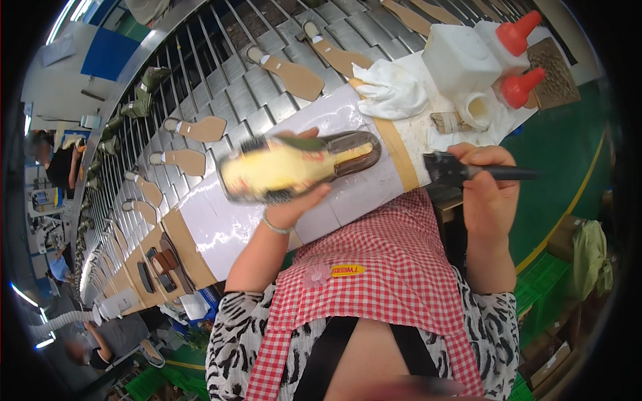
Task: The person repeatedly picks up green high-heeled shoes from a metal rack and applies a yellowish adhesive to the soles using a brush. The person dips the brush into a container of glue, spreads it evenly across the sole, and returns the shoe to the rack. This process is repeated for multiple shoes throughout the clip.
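Note:
My left hand (299,206) is closed around a shoe (277,172) turned bottom up, its pale yellow underside facing me and its brown heel end pointing right. The shoe is slightly blurred and is held over a white-covered board (354,200). To the right, my right hand (491,190) grips a flat black brush (445,169), with the bristle end toward the shoe and the handle sticking out to the right. Brush and shoe are apart. Above the brush is a small white open-mouthed pot (476,110).
A slatted metal conveyor (241,87) runs beyond the board, carrying tan soles (294,77) and green shoes (137,107). At the upper right are a white glove (394,90), white bottles (461,57) and red caps (518,33). Other people (117,341) are at the left.

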Motion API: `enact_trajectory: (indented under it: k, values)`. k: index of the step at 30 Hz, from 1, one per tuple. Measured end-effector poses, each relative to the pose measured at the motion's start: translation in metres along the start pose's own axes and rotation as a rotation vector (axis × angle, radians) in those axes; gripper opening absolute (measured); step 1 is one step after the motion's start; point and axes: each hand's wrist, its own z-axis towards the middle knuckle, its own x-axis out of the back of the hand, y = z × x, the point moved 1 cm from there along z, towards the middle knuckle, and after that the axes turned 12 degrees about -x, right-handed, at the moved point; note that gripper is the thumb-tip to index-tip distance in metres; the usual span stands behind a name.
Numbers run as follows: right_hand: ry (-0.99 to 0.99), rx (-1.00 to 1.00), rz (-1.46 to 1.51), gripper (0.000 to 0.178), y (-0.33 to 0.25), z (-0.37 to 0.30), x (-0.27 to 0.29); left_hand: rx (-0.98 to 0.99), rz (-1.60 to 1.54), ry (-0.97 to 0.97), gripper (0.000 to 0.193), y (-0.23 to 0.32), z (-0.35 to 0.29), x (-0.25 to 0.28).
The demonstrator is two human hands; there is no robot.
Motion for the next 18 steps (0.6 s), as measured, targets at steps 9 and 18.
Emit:
enact_trajectory:
  k: [9, 18]
  values:
    - [0.022, -0.278, -0.121, 0.018, 0.065, -0.01, -0.023, -0.19, 0.487, 0.066, 0.104, -0.019, -0.074, -0.008]
    - [-0.032, -0.324, -0.212, 0.017, 0.075, -0.015, -0.015, -0.233, 0.633, -0.05, 0.108, -0.007, -0.075, -0.029]
